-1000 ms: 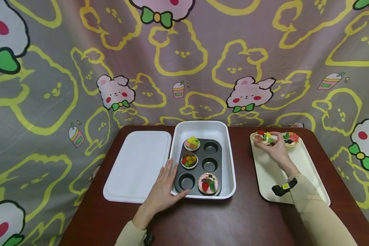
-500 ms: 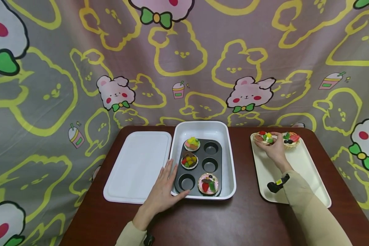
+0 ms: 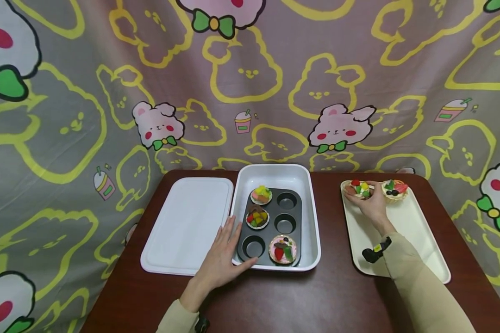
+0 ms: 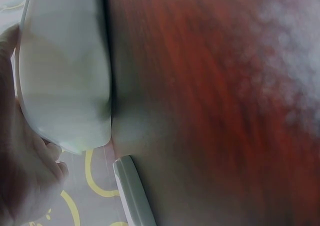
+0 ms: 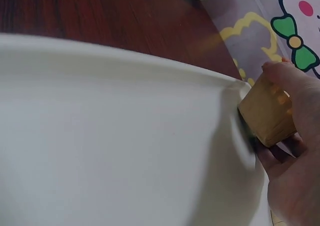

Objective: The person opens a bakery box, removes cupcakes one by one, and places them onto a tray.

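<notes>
In the head view my right hand [image 3: 375, 207] grips a fruit tart [image 3: 360, 188] with red, yellow and green toppings at the far left corner of a cream tray [image 3: 393, 240]. The right wrist view shows the tart's tan side [image 5: 270, 110] between thumb and fingers, close to the tray's end wall. Another fruit tart [image 3: 395, 190] sits just right of that hand. My left hand [image 3: 218, 259], fingers spread and straight, rests along the near left rim of a white box [image 3: 315, 222]. Inside it lies a dark muffin tin [image 3: 269, 238] with three tarts in its cups.
A white lid [image 3: 187, 226] lies flat left of the box. The brown table [image 3: 308, 300] shows between box and tray and along the front. Behind it hangs a patterned cloth [image 3: 271, 120].
My right wrist has shifted slightly left, and the fingers are still on the same tart. The left hand and the box look unchanged.
</notes>
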A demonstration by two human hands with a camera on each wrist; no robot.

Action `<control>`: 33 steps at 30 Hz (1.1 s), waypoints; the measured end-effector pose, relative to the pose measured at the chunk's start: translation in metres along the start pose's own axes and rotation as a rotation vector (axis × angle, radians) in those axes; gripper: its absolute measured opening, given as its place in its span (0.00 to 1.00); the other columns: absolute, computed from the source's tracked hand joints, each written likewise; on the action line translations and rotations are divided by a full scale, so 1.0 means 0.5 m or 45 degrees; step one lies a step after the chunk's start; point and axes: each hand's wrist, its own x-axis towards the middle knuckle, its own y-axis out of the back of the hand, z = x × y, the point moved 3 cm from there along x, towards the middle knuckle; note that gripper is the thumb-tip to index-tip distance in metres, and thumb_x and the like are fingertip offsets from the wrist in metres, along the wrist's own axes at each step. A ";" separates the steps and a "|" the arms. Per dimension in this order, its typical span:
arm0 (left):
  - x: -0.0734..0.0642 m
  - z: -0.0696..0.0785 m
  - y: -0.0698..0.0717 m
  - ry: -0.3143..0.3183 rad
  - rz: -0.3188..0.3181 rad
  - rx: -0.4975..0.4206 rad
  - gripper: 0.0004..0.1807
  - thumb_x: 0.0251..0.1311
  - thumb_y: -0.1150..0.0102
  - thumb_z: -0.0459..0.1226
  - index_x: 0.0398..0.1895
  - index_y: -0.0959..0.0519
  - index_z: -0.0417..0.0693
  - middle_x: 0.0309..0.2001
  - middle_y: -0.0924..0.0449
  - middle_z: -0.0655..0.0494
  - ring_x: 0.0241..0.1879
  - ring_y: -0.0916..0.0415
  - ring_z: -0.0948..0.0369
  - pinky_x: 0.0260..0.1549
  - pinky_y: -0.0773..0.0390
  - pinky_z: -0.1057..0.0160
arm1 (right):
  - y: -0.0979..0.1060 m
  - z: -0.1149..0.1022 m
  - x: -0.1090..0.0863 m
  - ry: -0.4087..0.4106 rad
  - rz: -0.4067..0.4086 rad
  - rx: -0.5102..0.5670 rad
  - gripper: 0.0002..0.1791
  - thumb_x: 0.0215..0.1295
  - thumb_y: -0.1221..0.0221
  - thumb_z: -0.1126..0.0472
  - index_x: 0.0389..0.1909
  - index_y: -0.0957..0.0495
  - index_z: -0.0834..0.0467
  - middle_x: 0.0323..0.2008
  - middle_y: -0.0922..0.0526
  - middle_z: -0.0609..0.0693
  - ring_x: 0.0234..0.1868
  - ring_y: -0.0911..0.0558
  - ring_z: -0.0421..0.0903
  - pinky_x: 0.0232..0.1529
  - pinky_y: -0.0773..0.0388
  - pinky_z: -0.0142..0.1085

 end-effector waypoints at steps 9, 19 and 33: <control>0.001 -0.001 -0.003 -0.008 0.005 0.011 0.63 0.63 0.37 0.73 0.91 0.46 0.48 0.93 0.60 0.47 0.92 0.61 0.48 0.89 0.50 0.39 | 0.007 0.004 -0.006 0.092 0.017 -0.007 0.43 0.70 0.27 0.58 0.76 0.39 0.71 0.63 0.21 0.69 0.49 0.22 0.29 0.52 0.26 0.18; 0.001 -0.001 -0.001 -0.039 0.025 0.000 0.61 0.64 0.36 0.72 0.90 0.44 0.49 0.92 0.58 0.44 0.92 0.59 0.47 0.89 0.50 0.38 | 0.013 0.000 -0.017 0.404 0.004 -0.299 0.48 0.78 0.35 0.55 0.84 0.49 0.74 0.78 0.40 0.83 0.81 0.41 0.80 0.83 0.45 0.72; 0.001 -0.002 -0.002 -0.044 0.027 0.005 0.60 0.64 0.37 0.72 0.90 0.44 0.50 0.92 0.58 0.45 0.92 0.59 0.47 0.89 0.49 0.37 | -0.019 -0.075 -0.098 0.699 -0.058 -0.568 0.51 0.70 0.29 0.53 0.83 0.42 0.72 0.82 0.40 0.77 0.84 0.43 0.77 0.82 0.44 0.74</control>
